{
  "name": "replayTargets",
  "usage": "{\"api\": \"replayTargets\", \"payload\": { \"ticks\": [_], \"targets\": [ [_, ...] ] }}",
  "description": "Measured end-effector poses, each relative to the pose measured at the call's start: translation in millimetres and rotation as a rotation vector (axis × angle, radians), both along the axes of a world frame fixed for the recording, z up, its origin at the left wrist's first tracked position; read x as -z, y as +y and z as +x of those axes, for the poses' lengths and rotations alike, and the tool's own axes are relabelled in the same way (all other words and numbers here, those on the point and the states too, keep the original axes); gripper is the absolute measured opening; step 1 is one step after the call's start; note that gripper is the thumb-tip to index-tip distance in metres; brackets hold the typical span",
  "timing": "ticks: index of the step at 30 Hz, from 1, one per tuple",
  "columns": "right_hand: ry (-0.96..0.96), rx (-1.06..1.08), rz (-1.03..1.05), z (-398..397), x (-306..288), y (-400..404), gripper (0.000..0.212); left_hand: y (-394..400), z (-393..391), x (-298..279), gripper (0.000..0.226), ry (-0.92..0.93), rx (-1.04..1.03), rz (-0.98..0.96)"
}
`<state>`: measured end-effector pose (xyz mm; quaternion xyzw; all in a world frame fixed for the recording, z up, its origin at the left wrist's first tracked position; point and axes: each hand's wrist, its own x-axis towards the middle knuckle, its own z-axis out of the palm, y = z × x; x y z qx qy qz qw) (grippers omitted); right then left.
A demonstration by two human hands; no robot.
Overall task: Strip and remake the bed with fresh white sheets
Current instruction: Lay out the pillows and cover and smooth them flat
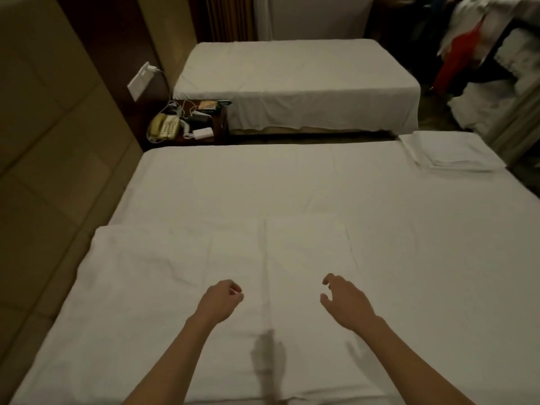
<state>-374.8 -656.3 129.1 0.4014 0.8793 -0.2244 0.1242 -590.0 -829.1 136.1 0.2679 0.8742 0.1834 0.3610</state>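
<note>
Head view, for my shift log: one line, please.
left hand curled, empty | right hand open | folded sheet on bed | neither touching

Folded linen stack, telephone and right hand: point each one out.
Folded linen stack [455,153], head view, middle of its top layer.
Telephone [165,127], head view, on its keypad.
Right hand [346,296], head view, back of the hand.
</note>
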Motion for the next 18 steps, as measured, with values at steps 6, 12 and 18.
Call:
{"api": "replayTargets", "payload": {
  "ticks": [6,12,18],
  "targets": [
    [-0.048,0.105,-0.055,-63.1,35.7,-61.9,0.037,-29.7,-53.8,19.0,0.026,-0.025,0.101,-0.056],
    [-0.073,0.144,-0.055,-96.5,76.5,-75.0,0.037,1.8,-60.2,62.0,0.027,-0.091,0.176,-0.032],
    [-0.101,0.233,-0.002,-87.0,132.8,-26.2,0.036,49.2,-39.8,131.6,0.034,-0.110,0.241,-0.007]
  ]
}}
